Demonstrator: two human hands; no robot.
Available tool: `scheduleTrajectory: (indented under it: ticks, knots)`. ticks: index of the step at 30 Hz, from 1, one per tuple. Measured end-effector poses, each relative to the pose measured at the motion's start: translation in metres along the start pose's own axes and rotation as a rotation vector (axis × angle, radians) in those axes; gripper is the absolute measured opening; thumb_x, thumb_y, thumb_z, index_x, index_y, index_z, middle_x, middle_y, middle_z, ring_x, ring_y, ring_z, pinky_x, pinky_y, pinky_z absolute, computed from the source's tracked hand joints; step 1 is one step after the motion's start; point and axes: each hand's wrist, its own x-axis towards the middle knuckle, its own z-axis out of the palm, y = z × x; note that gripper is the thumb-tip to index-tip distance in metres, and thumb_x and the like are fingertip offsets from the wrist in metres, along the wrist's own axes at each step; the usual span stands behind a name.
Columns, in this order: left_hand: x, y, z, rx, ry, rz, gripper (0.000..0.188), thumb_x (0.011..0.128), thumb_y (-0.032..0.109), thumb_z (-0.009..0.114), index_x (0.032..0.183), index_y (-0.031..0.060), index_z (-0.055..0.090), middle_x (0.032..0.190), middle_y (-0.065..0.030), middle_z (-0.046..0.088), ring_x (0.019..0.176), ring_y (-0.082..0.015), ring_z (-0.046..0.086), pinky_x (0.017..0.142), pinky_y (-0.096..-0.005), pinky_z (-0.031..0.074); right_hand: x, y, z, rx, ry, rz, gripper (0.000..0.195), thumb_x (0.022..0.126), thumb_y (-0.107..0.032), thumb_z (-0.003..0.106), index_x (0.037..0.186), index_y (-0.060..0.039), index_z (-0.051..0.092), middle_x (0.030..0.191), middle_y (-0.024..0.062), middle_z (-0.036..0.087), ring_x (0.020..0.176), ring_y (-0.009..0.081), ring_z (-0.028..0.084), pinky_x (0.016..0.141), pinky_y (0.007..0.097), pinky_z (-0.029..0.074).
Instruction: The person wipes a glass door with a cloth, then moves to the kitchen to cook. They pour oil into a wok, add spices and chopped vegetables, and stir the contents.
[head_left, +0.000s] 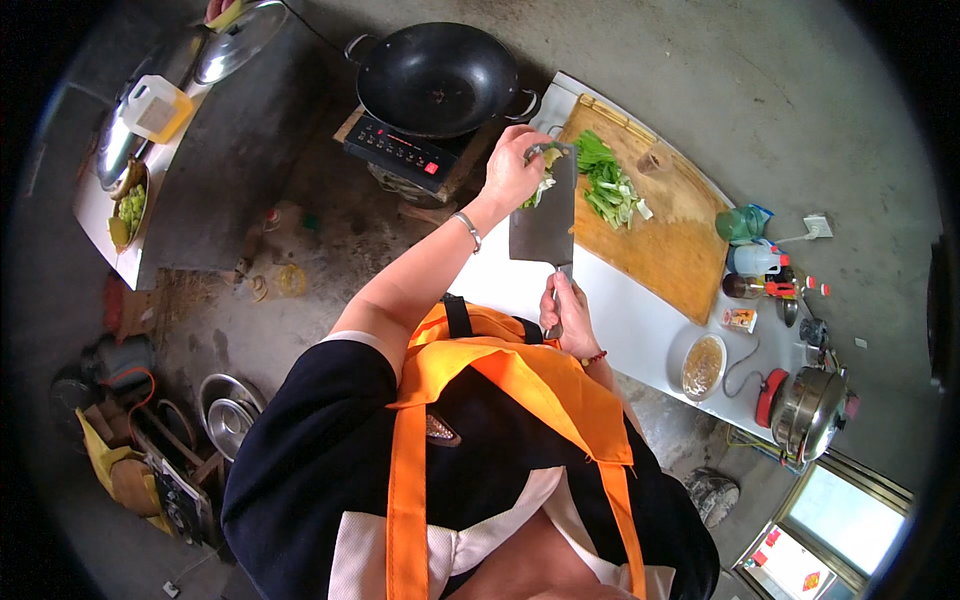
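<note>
My right hand grips the handle of a broad cleaver, its blade pointing away from me. At the blade's far end, my left hand curls its fingers against chopped vegetable pieces, some pale and some green. Whether those fingers pinch any pieces is hidden. Right of the blade, cut leafy greens lie on a wooden cutting board. A small brown-tinted cup stands beyond them. Ahead and left, a black two-handled wok sits on an induction cooker.
The white table holds a bowl of liquid, bottles, a small jar and a lidded steel pot. At left, another counter carries an oil jug and a glass lid. Steel basins sit low at left.
</note>
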Motion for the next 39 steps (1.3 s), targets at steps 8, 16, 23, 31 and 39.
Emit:
scheduleTrajectory:
  ticks: [8, 16, 23, 31, 39]
  knots:
    - [0.008, -0.015, -0.017, 0.043, 0.008, -0.027, 0.03, 0.079, 0.003, 0.056, 0.107, 0.0077, 0.069, 0.122, -0.014, 0.056, 0.102, -0.0274, 0.062, 0.091, -0.035, 0.049, 0.008, -0.005, 0.019, -0.03, 0.0, 0.002, 0.024, 0.099, -0.033, 0.054, 0.093, -0.0102, 0.049, 0.064, 0.0005, 0.047, 0.046, 0.0095, 0.041, 0.043, 0.0237, 0.035]
    - [0.007, -0.031, -0.038, 0.071, 0.061, 0.03, 0.03, 0.079, 0.006, 0.058, 0.107, 0.0085, 0.067, 0.12, -0.012, 0.058, 0.11, -0.0291, 0.056, 0.095, -0.0361, 0.046, 0.017, -0.001, 0.033, -0.028, -0.013, -0.001, 0.025, 0.099, -0.034, 0.053, 0.093, -0.0105, 0.049, 0.063, -0.0001, 0.047, 0.046, 0.0093, 0.041, 0.043, 0.0231, 0.036]
    - [0.002, -0.053, -0.064, 0.076, 0.123, 0.02, 0.034, 0.079, 0.005, 0.058, 0.111, 0.0052, 0.065, 0.119, -0.0143, 0.06, 0.114, -0.0309, 0.056, 0.098, -0.0362, 0.044, 0.026, 0.003, 0.049, -0.012, -0.019, 0.01, 0.025, 0.099, -0.035, 0.053, 0.094, -0.0113, 0.052, 0.064, -0.0008, 0.048, 0.046, 0.0085, 0.041, 0.043, 0.0221, 0.035]
    - [-0.005, -0.082, -0.094, 0.121, 0.132, -0.042, 0.033, 0.08, 0.006, 0.058, 0.113, 0.0053, 0.064, 0.12, -0.0136, 0.059, 0.114, -0.0316, 0.054, 0.098, -0.0377, 0.043, 0.039, 0.003, 0.062, 0.012, -0.039, 0.016, 0.026, 0.098, -0.037, 0.054, 0.091, -0.0122, 0.051, 0.063, -0.0008, 0.049, 0.045, 0.0083, 0.042, 0.042, 0.0225, 0.036]
    - [-0.007, -0.087, -0.105, 0.095, 0.136, -0.045, 0.031, 0.081, 0.006, 0.057, 0.111, 0.0048, 0.064, 0.119, -0.0133, 0.059, 0.113, -0.0317, 0.055, 0.097, -0.038, 0.044, 0.044, 0.001, 0.07, 0.046, -0.048, 0.025, 0.027, 0.098, -0.038, 0.055, 0.091, -0.0119, 0.052, 0.064, -0.0004, 0.049, 0.045, 0.0088, 0.042, 0.043, 0.0224, 0.036]
